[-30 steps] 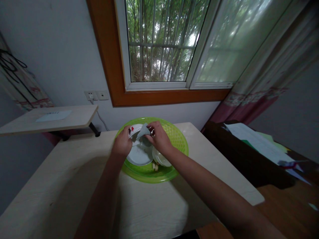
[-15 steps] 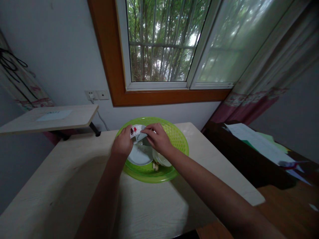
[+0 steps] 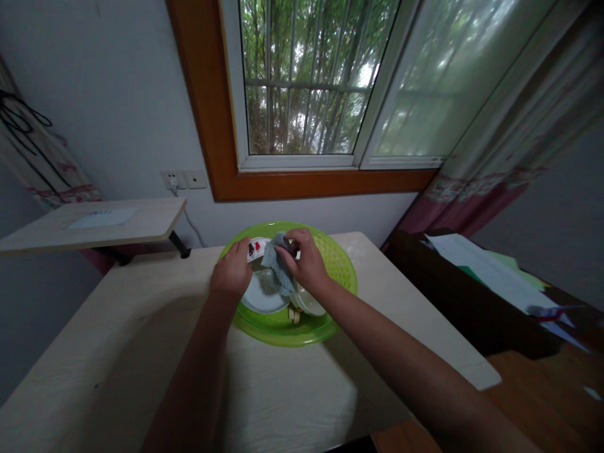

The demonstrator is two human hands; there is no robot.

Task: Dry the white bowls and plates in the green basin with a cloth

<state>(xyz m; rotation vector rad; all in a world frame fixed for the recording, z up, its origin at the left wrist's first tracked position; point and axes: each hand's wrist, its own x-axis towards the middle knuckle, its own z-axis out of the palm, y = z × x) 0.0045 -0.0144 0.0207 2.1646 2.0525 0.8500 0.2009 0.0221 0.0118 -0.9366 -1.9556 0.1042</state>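
My left hand is closed on the rim of a white bowl with a red and dark print, held over a green plastic basket. My right hand pinches a grey-blue cloth, which hangs down against the bowl's right side and hides part of it. Below the hands, a white plate lies in the basket. To its right sits a pale bowl, partly covered by my right hand and wrist. Small light wooden pieces show near the basket's front.
The basket stands on a pale wooden table against the wall. A small raised shelf with a paper on it is at the left. Dark furniture with papers stands at the right. A window is behind.
The cloth has come out from the bowl's edge and now hangs loosely over its right side. My right hand has shifted slightly right; my left hand stays about where it was.
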